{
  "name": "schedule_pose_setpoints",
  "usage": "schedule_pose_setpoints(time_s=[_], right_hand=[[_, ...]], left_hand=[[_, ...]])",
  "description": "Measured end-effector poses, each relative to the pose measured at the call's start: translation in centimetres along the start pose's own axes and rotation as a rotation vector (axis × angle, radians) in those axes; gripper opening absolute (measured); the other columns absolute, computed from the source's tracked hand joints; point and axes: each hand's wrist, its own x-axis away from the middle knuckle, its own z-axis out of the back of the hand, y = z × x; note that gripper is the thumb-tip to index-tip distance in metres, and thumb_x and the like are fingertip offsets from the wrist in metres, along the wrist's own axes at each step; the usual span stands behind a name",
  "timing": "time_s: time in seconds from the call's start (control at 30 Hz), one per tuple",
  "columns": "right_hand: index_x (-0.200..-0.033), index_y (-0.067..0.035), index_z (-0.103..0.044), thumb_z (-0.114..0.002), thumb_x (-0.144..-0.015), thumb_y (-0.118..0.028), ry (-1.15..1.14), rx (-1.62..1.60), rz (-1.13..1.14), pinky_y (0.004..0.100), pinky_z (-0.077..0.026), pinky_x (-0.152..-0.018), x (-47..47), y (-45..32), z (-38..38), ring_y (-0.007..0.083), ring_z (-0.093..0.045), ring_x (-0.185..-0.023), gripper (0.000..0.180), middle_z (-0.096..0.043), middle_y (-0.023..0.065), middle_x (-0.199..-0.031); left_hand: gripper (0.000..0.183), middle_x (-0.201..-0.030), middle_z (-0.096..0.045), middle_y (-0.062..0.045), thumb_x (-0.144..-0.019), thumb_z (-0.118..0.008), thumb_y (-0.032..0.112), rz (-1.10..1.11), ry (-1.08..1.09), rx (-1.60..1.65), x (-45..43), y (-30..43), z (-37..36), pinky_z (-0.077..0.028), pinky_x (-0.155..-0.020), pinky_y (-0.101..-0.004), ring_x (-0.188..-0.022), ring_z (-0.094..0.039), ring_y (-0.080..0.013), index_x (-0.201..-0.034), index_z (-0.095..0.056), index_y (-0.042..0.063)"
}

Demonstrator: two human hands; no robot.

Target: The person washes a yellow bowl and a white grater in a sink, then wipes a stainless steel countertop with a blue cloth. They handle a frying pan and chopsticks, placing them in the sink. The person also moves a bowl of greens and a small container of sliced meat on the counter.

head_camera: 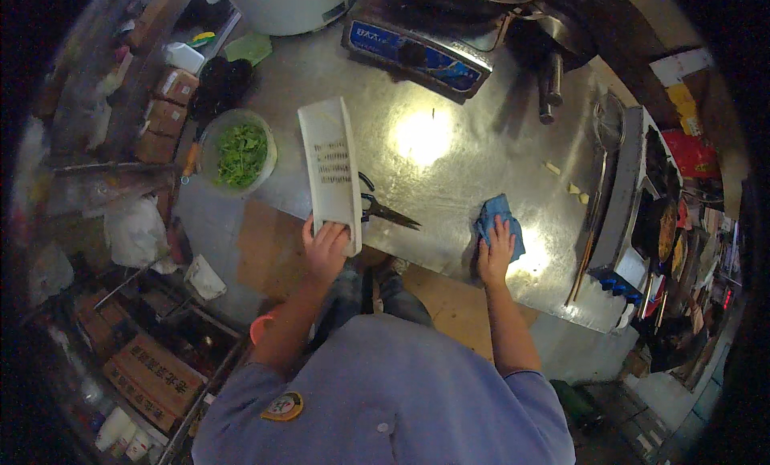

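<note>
My left hand (326, 247) grips the near end of a white plastic basket (329, 158) with slotted holes, which is tipped up on its side. Partly hidden behind the basket lies a pair of black-handled scissors (390, 213), blades pointing right. On the right, my right hand (497, 253) rests on a folded blue cloth (500, 215), pressing it to the stainless steel table (445, 188). Whether its fingers are curled into the cloth is hard to see. A bowl (272, 158) of green leaves (242, 152) stands left of the basket.
A portable gas stove (415, 56) and a large white pot (289, 8) stand at the back. Along the right lie a long-handled wire strainer (609, 125), wooden chopsticks (582, 266) and small pale scraps (577, 193), beside a steel griddle unit (619, 212). Cardboard boxes (165, 122) line the left.
</note>
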Motion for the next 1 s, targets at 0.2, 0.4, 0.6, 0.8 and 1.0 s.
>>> schedule_pose_setpoints(time_s=[0.2, 0.4, 0.6, 0.8, 1.0], right_hand=[[-0.118, -0.005, -0.045, -0.044, -0.083, -0.021, 0.021, -0.039, -0.045, 0.0485, -0.011, -0.102, -0.6, -0.3, -0.3, 0.0304, -0.022, -0.128, 0.038, -0.033, 0.0083, -0.135], [-0.126, -0.004, -0.039, -0.037, -0.088, -0.025, 0.107, -0.217, -0.215, 0.0419, -0.009, -0.104, -7.2, -0.4, -3.0, 0.0266, -0.021, -0.128, 0.043, -0.029, 0.0116, -0.137], [-0.121, -0.004, -0.045, -0.035, -0.089, -0.035, -0.036, -0.433, -0.161, 0.0401, -0.008, -0.105, -20.3, -7.7, -3.9, 0.0251, -0.025, -0.126, 0.046, -0.032, 0.0153, -0.134], [-0.128, -0.015, -0.038, -0.034, -0.089, -0.035, -0.227, -0.293, 0.256, 0.0442, -0.008, -0.104, -26.0, -10.1, -6.3, 0.0227, -0.023, -0.128, 0.044, -0.033, 0.0136, -0.133], [-0.130, -0.016, -0.035, -0.037, -0.088, -0.030, -0.383, -0.287, 0.449, 0.0462, -0.010, -0.104, -23.3, -7.3, -2.8, 0.0236, -0.021, -0.129, 0.045, -0.034, 0.0103, -0.134]], left_hand=[[0.025, -0.101, -0.057, -0.004, -0.058, -0.064, 0.011, -0.071, -0.216, -0.063, -1.4, -4.3, -2.3, -0.028, -0.093, -0.0511, -0.096, -0.054, -0.0182, -0.080, -0.054, 0.010], [0.033, -0.099, -0.057, -0.005, -0.055, -0.069, 0.022, -0.113, -0.328, 0.002, -3.7, -5.2, -0.9, -0.029, -0.093, -0.0479, -0.096, -0.055, -0.0192, -0.082, -0.056, 0.010], [0.033, -0.097, -0.057, -0.005, -0.056, -0.068, 0.025, -0.253, -0.465, -0.057, -4.2, -6.4, 0.3, -0.031, -0.091, -0.0481, -0.095, -0.054, -0.0201, -0.082, -0.054, 0.011], [0.027, -0.097, -0.057, -0.005, -0.056, -0.064, 0.017, -0.452, -0.466, -0.143, -5.1, -7.8, 1.3, -0.033, -0.090, -0.0477, -0.096, -0.054, -0.0217, -0.079, -0.052, 0.010], [0.029, -0.087, -0.059, -0.007, -0.053, -0.060, 0.006, -0.195, -0.387, 0.063, -8.1, -7.8, 3.8, -0.040, -0.084, -0.0438, -0.089, -0.056, -0.0243, -0.081, -0.054, 0.009]])
